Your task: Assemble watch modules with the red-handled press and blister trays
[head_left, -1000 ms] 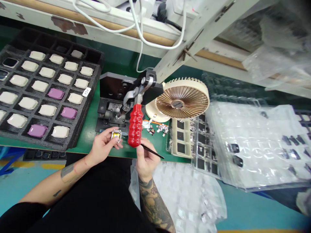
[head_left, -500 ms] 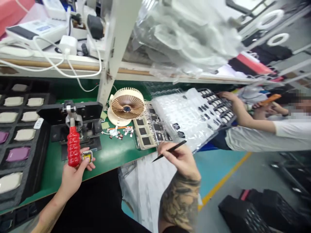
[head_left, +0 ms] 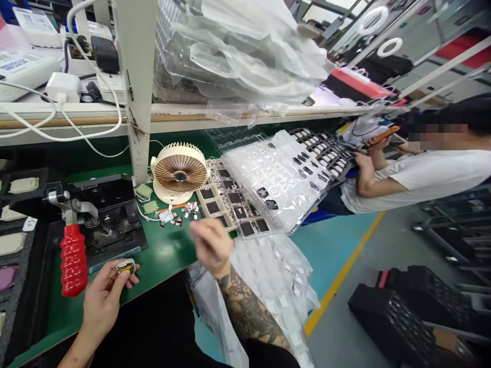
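Observation:
My left hand [head_left: 109,291] grips a small smartwatch case [head_left: 126,267] between thumb and fingers. The case has a pale rim and a yellow inside facing up. Just left of that hand stands a red handle [head_left: 73,260] on a black toggle clamp press [head_left: 111,217]. My right hand [head_left: 213,245] is over the bench's front edge, smeared by motion. Its fingers are bent, but whether anything is in them does not show. Beyond it lie small loose parts [head_left: 178,221] and a cream tray [head_left: 211,207] with dark squares.
A cream desk fan [head_left: 180,174] stands behind the small parts. Clear plastic trays [head_left: 268,179] with dark pieces lie to the right, near a co-worker [head_left: 422,179]. A black foam tray [head_left: 26,276] borders the left side. A white post [head_left: 136,92] rises from the bench.
My view has turned right and the bench appears shifted left. My right hand has moved left toward the small parts; the black tweezers-like tool it held no longer shows. The left hand keeps the watch case.

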A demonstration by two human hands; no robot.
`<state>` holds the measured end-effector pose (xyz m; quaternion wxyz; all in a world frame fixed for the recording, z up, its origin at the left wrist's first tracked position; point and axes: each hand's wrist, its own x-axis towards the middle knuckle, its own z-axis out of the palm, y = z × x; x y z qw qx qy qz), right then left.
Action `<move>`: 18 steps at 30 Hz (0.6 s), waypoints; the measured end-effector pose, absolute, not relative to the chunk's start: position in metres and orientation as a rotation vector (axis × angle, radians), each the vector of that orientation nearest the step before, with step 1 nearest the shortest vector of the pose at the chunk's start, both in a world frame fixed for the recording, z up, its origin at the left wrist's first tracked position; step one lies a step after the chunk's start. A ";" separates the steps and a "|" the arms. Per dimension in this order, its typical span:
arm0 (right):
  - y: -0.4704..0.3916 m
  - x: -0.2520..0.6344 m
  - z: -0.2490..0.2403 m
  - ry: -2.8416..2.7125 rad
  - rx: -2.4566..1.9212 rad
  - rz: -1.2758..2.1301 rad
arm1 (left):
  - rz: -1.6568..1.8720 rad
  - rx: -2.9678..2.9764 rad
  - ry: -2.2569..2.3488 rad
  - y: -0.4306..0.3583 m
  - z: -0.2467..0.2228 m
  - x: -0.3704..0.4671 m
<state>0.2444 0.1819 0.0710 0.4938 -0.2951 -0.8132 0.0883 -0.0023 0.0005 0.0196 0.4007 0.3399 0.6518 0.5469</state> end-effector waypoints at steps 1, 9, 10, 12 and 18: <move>0.170 0.237 0.060 -2.104 -0.642 0.267 | 1.373 0.877 1.652 0.001 0.021 -0.002; 0.176 0.240 0.028 -2.559 -0.634 0.167 | 1.368 0.880 1.610 -0.001 0.018 0.000; 0.190 0.249 0.032 -2.517 -0.719 0.136 | 1.368 0.875 1.598 -0.001 0.016 -0.001; 0.225 0.265 0.044 -2.406 -0.984 0.066 | 1.369 0.864 1.572 -0.002 0.014 -0.002; 0.321 0.265 0.078 -2.593 -1.696 0.039 | 1.405 0.835 1.513 -0.001 0.009 -0.003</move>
